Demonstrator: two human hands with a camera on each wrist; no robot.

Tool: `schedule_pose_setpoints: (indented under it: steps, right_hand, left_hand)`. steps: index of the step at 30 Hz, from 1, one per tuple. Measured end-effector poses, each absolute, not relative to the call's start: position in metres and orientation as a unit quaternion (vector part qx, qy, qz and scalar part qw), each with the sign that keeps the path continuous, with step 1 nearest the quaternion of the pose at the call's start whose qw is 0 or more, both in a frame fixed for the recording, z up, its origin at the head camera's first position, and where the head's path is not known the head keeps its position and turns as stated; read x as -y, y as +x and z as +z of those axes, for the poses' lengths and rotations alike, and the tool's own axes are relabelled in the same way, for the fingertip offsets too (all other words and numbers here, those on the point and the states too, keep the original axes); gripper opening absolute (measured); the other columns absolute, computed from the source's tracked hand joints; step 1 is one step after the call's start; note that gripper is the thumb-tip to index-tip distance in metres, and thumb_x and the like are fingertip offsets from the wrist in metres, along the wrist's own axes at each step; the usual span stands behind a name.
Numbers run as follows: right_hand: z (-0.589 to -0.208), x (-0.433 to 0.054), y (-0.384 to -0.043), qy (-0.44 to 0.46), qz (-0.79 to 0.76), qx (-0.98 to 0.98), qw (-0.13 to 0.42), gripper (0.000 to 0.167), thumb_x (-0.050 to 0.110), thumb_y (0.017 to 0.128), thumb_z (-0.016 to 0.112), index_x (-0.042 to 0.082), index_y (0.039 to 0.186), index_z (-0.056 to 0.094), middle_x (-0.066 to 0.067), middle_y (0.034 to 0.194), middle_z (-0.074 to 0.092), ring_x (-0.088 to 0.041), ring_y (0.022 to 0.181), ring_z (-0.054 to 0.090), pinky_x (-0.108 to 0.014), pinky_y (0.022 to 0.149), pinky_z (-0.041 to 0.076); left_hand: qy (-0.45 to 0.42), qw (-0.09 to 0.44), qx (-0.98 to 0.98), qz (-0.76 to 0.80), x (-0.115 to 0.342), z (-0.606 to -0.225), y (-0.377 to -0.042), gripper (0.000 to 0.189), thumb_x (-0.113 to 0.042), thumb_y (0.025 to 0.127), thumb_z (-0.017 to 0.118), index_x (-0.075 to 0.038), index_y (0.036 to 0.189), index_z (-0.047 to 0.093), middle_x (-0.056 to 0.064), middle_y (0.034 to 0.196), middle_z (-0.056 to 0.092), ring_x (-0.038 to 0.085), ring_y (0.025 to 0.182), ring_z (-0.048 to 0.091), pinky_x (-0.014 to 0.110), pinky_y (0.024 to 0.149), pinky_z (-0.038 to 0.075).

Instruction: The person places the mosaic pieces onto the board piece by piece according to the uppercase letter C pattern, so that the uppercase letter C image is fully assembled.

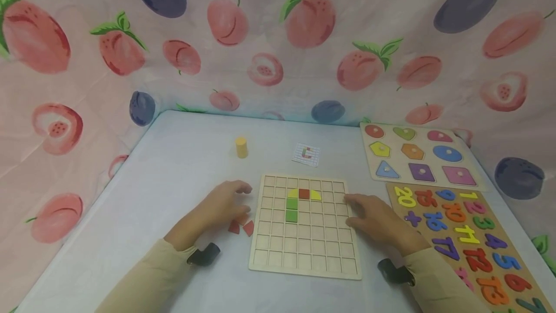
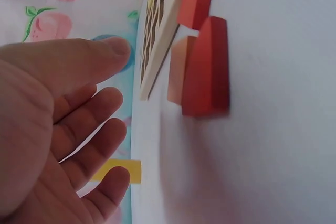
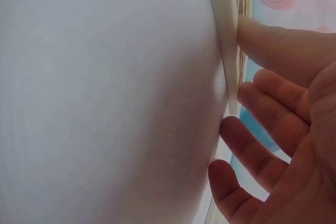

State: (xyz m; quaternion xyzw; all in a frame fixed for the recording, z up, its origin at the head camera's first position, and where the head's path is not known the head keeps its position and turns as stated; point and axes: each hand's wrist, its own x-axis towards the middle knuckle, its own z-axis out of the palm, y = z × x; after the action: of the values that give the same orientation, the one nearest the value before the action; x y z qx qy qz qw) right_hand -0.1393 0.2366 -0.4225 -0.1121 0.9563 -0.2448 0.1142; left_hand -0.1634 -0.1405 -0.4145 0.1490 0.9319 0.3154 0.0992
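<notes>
A wooden grid board (image 1: 321,257) lies in the middle of the table. Two green squares (image 1: 291,216) stand in one column of it, with a red square (image 1: 304,194) and two yellow curved pieces (image 1: 316,195) above. My left hand (image 1: 222,205), fingers loosely bent and holding nothing, hovers left of the board. Beside it lie two red pieces (image 1: 248,228) and an orange piece (image 2: 177,72), seen close up in the left wrist view. At the board's right edge is my right hand (image 1: 378,217); its thumb (image 3: 262,38) appears to touch the rim, the other fingers spread loosely.
Behind the board are a yellow cylinder-shaped stack (image 1: 241,148) and a small printed card (image 1: 306,154) with a coloured grid pattern. To the right lie a knobbed shape puzzle (image 1: 421,153) and a number puzzle board (image 1: 466,245). Fruit-print cloth (image 1: 260,23) hangs behind the table.
</notes>
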Motion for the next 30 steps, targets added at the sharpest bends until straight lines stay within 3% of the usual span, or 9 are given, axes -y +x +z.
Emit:
schedule_pose_setpoints:
  steps: [14,18,22,26,30]
  right_hand:
    - [-0.421,-0.236,-0.138,-0.109,-0.245,-0.955,0.123,0.057,0.019,0.090,0.074,0.002,0.141,0.054,-0.020,0.143,0.052,-0.044,0.136,0.041,-0.059,0.110,0.032]
    - [-0.421,-0.236,-0.138,-0.107,-0.244,-0.956,0.122,0.057,0.020,0.090,0.074,0.003,0.141,0.055,-0.020,0.144,0.052,-0.044,0.137,0.040,-0.059,0.110,0.032]
    - [-0.422,-0.235,-0.138,-0.103,-0.246,-0.956,0.124,0.057,0.020,0.089,0.074,0.003,0.141,0.055,-0.019,0.144,0.052,-0.043,0.137,0.040,-0.059,0.110,0.032]
    - [-0.422,-0.235,-0.138,-0.104,-0.247,-0.955,0.123,0.057,0.020,0.090,0.074,0.003,0.141,0.055,-0.019,0.144,0.052,-0.043,0.137,0.040,-0.059,0.110,0.032]
    - [-0.421,-0.235,-0.138,-0.103,-0.248,-0.955,0.123,0.057,0.020,0.090,0.074,0.004,0.141,0.055,-0.019,0.144,0.052,-0.043,0.137,0.040,-0.059,0.110,0.032]
  left_hand:
    - [0.131,0.119,-0.929,0.325,0.149,-0.420,-0.151,0.044,-0.013,0.084,0.077,-0.005,0.125,0.065,0.007,0.121,0.065,0.027,0.120,0.055,0.046,0.103,0.044]
    - [0.132,0.124,-0.927,0.329,0.150,-0.423,-0.148,0.041,-0.015,0.086,0.076,-0.005,0.124,0.065,0.006,0.116,0.065,0.023,0.109,0.060,0.046,0.102,0.044]
    - [0.154,0.133,-0.922,0.329,0.151,-0.427,-0.145,0.040,-0.015,0.086,0.075,-0.005,0.124,0.065,0.002,0.108,0.066,0.020,0.106,0.059,0.044,0.101,0.044]
    - [0.204,0.122,-0.920,0.312,0.154,-0.433,-0.144,0.046,-0.018,0.082,0.080,-0.004,0.123,0.064,0.003,0.118,0.063,0.024,0.116,0.055,0.044,0.102,0.043]
    - [0.232,0.115,-0.917,0.302,0.154,-0.437,-0.144,0.048,-0.022,0.082,0.079,-0.004,0.124,0.064,0.003,0.119,0.063,0.023,0.114,0.055,0.043,0.101,0.044]
